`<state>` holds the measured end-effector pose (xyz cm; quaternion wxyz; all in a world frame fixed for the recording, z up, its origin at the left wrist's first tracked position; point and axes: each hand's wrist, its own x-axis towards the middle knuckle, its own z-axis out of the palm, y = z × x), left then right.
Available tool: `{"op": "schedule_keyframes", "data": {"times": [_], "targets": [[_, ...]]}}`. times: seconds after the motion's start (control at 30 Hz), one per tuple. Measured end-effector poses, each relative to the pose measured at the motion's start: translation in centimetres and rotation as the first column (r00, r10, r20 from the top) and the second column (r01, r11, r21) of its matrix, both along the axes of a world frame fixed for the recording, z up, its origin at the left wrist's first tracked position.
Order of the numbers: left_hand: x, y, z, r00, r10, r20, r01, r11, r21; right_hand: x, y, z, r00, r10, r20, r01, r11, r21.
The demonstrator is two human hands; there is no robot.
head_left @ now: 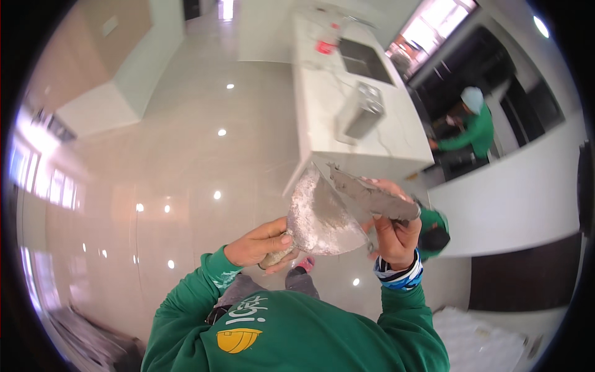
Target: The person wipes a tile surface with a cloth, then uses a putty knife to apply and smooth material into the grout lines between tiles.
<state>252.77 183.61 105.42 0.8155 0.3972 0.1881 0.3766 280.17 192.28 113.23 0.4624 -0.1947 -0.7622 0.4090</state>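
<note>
My left hand grips the rough handle of a wide, rounded metal scraper crusted with white and grey residue, its blade raised in front of me. Just to its right, my right hand holds a narrower trowel coated with grey paste, angled toward the wide blade with its tip near that blade's upper edge. The fingers of my right hand are partly hidden behind the trowel. Both tools are held at about chest height above the glossy tiled floor.
A marble-look island ahead holds a sink, red-labelled bottle and metallic box. One co-worker works at dark counters right; another is low beside my right hand. Cabinets stand left; grey sheeting lies lower left.
</note>
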Motion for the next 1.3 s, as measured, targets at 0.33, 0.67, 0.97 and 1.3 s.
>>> {"op": "schedule_keyframes", "data": {"times": [0.33,0.67,0.97,1.3], "targets": [[-1.0,-10.3,-2.1,0.827,0.562,-0.01,-0.562,0.827,0.007,-9.4,1.1,-4.7,0.843,0.521,0.135,-0.538,0.807,0.243],[13.5,-1.8,-6.5,0.576,0.814,-0.074,-0.809,0.581,0.087,1.9,19.1,-11.1,0.484,0.391,0.782,-0.686,0.725,0.062],[26.2,15.7,-14.6,-0.532,0.796,-0.289,-0.675,-0.193,0.713,9.5,30.5,-15.1,0.657,0.662,-0.36,-0.39,-0.109,-0.914],[17.9,18.9,-17.3,-0.733,0.596,-0.327,-0.253,0.207,0.945,-3.8,35.8,-15.4,0.531,0.737,-0.418,-0.359,-0.251,-0.899]]}}
